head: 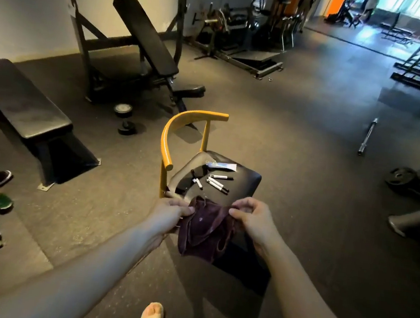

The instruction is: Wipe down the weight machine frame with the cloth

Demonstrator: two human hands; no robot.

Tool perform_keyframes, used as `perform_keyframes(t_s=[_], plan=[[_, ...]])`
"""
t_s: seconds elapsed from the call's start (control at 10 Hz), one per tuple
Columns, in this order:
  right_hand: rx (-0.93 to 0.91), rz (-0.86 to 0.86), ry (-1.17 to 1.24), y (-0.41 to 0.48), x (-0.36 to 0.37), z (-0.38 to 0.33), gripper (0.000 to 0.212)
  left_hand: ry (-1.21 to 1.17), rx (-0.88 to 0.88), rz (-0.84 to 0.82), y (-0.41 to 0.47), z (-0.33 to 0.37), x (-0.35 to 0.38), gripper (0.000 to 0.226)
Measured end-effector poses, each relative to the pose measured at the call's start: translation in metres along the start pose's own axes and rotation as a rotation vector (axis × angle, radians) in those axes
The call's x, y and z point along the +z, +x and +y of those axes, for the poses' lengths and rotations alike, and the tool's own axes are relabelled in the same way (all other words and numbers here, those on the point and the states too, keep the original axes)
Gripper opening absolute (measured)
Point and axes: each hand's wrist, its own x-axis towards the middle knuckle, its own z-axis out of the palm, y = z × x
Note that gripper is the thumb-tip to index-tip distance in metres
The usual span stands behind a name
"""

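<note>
No lettering can be read anywhere in the head view. The white-and-blue squeeze tube (221, 165) lies toward twelve o'clock on the black padded seat of the yellow-framed chair (245, 186). It carries faint print near its cap end, too small and blurred to make out. The white-barrelled, black-capped markers (218, 185), at six o'clock of the tube, show no legible marks. The round black disc with a pale face (123, 109), on the floor at ten o'clock of the chair, shows no legible figures.
</note>
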Motion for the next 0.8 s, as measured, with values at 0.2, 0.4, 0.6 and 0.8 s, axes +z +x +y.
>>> perform_keyframes(t_s=[0.2,0.4,0.6,0.8], plan=[[0.116,0.039,-0.122,0.135,-0.007,0.014,0.015,-0.060,-0.146,0.011,0.131,0.017,0.028,0.008],[0.233,-0.112,-0.254,0.258,-0.017,0.031,0.013,-0.105,-0.320,0.019,0.238,0.004,0.057,0.015],[0.403,-0.410,-0.341,0.402,-0.029,0.074,0.011,-0.174,-0.485,0.182,0.343,-0.033,0.100,0.017],[0.375,-0.528,-0.525,0.509,-0.025,0.131,0.014,-0.227,-0.537,0.464,0.419,-0.073,0.141,0.019]])
